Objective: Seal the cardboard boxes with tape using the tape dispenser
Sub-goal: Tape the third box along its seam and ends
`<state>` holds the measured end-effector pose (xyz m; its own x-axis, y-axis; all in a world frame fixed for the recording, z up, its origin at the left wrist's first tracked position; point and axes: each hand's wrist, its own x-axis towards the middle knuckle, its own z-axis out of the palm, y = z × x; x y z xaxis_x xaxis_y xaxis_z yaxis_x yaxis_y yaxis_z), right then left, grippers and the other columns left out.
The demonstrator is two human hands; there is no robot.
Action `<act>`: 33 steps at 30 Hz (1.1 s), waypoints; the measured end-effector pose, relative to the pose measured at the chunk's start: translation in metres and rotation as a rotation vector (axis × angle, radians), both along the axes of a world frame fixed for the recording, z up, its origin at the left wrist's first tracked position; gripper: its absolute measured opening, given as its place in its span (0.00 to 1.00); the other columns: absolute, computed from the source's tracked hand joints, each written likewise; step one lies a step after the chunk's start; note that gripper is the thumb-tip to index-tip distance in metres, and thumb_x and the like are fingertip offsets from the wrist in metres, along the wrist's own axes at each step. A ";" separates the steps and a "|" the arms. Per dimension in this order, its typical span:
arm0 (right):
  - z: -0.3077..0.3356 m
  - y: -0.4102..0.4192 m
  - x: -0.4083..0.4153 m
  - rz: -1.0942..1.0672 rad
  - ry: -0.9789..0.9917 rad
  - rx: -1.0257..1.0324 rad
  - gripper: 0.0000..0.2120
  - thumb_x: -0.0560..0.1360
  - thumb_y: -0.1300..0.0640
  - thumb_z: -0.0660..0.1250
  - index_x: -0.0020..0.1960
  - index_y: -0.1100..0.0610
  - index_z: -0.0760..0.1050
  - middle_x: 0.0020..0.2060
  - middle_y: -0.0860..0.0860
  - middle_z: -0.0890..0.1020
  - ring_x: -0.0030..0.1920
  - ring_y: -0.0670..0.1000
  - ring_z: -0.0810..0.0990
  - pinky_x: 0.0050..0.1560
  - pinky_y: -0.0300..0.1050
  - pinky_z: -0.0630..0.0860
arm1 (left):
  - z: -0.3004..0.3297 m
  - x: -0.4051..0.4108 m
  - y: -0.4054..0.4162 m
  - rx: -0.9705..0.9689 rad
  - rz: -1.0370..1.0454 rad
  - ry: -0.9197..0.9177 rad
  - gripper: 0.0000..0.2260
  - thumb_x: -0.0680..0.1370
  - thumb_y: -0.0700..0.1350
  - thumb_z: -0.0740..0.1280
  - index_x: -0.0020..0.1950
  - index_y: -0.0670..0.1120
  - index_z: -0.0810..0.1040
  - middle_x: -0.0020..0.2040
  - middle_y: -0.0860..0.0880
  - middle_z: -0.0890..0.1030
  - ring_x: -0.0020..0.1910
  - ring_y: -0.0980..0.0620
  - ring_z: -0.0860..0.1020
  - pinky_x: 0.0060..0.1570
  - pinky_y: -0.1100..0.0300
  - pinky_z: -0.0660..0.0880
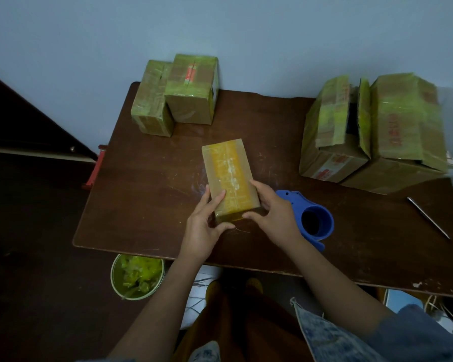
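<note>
Hands, left and right, grip the small taped box beside the tape dispenser; it looks light, stiff, slick — best held by its side edges.

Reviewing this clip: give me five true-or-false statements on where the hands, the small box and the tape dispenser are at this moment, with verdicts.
1. Both hands hold the small taped box. True: the left hand and the right hand grip the near end of the small box.
2. The tape dispenser is in the right hand. False: the blue tape dispenser lies on the table, behind the right hand.
3. A yellow tape strip runs along the top of the small box. True.
4. The two boxes at the far left are stacked under the table. False: those boxes stand on the table's far left corner.
5. The metal pen lies left of the small box. False: the pen lies at the right edge.
</note>
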<state>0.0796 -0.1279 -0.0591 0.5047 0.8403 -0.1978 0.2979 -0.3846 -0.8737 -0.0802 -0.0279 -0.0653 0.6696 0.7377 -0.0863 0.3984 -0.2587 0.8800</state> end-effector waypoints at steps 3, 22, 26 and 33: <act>0.011 -0.004 -0.001 -0.169 0.234 0.077 0.36 0.74 0.48 0.72 0.77 0.49 0.61 0.72 0.43 0.69 0.70 0.38 0.69 0.68 0.34 0.68 | 0.005 -0.001 -0.010 -0.027 -0.031 -0.072 0.36 0.75 0.52 0.72 0.78 0.56 0.57 0.78 0.54 0.58 0.77 0.59 0.54 0.73 0.63 0.58; -0.019 0.080 -0.034 -0.935 0.387 0.411 0.14 0.83 0.57 0.55 0.55 0.49 0.79 0.54 0.49 0.84 0.57 0.45 0.81 0.58 0.42 0.77 | -0.027 0.082 -0.013 -0.068 0.874 -0.399 0.20 0.84 0.47 0.51 0.69 0.43 0.75 0.61 0.64 0.73 0.61 0.75 0.70 0.58 0.74 0.68; -0.029 0.075 -0.032 -0.787 0.219 0.436 0.16 0.81 0.52 0.55 0.59 0.53 0.79 0.55 0.47 0.83 0.58 0.46 0.80 0.59 0.45 0.77 | -0.036 0.077 -0.012 0.163 0.729 -0.304 0.23 0.84 0.47 0.47 0.70 0.36 0.71 0.67 0.50 0.73 0.68 0.71 0.65 0.66 0.70 0.65; -0.037 0.057 -0.022 -0.437 0.059 0.369 0.21 0.82 0.50 0.56 0.70 0.60 0.71 0.65 0.52 0.77 0.65 0.47 0.76 0.64 0.53 0.75 | -0.042 0.051 0.001 0.355 0.294 -0.175 0.29 0.83 0.59 0.48 0.75 0.38 0.63 0.74 0.33 0.64 0.77 0.56 0.55 0.73 0.69 0.53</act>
<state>0.0575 -0.0710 -0.0959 0.8178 0.5747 0.0304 0.1264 -0.1279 -0.9837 -0.0296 -0.0266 -0.1071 0.4110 0.8610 0.2997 0.3539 -0.4537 0.8179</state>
